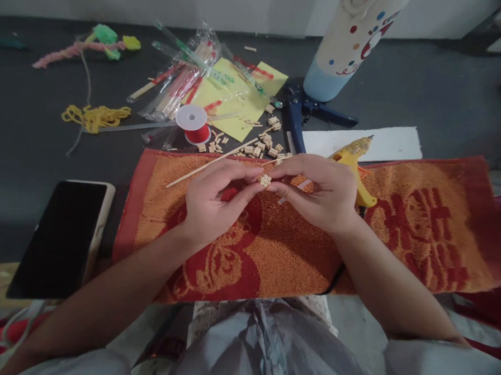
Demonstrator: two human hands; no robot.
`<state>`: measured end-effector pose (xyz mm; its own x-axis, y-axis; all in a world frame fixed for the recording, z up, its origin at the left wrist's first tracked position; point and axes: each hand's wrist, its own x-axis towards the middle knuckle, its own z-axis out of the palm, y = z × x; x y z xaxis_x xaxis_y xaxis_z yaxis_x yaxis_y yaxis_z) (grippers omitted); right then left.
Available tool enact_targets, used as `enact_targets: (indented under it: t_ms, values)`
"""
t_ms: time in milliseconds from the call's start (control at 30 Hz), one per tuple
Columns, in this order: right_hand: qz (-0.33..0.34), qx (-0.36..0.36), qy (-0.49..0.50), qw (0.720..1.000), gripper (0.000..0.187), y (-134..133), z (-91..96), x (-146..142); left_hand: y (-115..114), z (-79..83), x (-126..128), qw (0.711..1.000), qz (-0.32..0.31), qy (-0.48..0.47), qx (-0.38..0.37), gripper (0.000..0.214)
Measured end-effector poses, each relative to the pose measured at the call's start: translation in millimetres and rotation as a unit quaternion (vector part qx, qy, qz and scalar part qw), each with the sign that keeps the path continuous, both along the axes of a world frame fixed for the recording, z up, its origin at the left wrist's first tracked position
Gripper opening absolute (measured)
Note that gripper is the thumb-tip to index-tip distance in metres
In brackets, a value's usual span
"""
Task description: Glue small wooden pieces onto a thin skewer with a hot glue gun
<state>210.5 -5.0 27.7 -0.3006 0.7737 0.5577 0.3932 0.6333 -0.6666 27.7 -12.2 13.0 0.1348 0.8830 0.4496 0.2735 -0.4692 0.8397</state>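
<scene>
Between my fingertips, above an orange and red towel [296,252], is a small bundle of short wooden stick pieces [265,180], its cut ends facing me. My left hand [217,197] pinches it from the left with thumb and forefinger. From the other side my right hand [320,189] pinches it the same way. A long thin wooden stick [211,164] lies slanted just beyond my left hand. Several cut stick pieces [259,149] are scattered past my fingers. A yellow glue gun [356,168] rests beside my right hand, partly hidden by it.
A phone [62,236] lies at left. Farther back are a red thread spool [196,131], yellow string [95,117], wrapped sticks [181,82], yellow paper [233,107] and a pipe-cleaner flower [79,50]. Dark blue cutters [296,118], a white strip [395,143] and a tall bottle [344,48] stand or lie at right.
</scene>
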Motion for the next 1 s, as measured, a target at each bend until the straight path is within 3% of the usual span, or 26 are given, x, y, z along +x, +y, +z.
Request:
enact_targets:
  t_ms: [433, 667, 867, 1000]
  values:
    - [-0.019, 0.071, -0.026, 0.997, 0.015, -0.9, -6.0, -3.3, 2.0, -4.6, -1.4, 0.998, 0.013, 0.026, 0.053, 0.005]
    - [-0.011, 0.073, 0.004, 0.997, 0.017, -1.7, -8.2, -5.7, 1.5, -1.3, 0.8, 0.994, -0.005, 0.014, 0.105, 0.015]
    - [-0.014, 0.072, 0.003, 0.997, 0.017, -1.5, -10.0, -5.5, 0.8, -0.8, 2.0, 0.999, -0.019, -0.009, 0.048, 0.014]
    - [-0.013, 0.074, -0.001, 0.997, 0.017, -1.3, -10.1, -5.0, 0.6, -3.2, 1.7, 0.995, -0.007, 0.025, 0.099, 0.012]
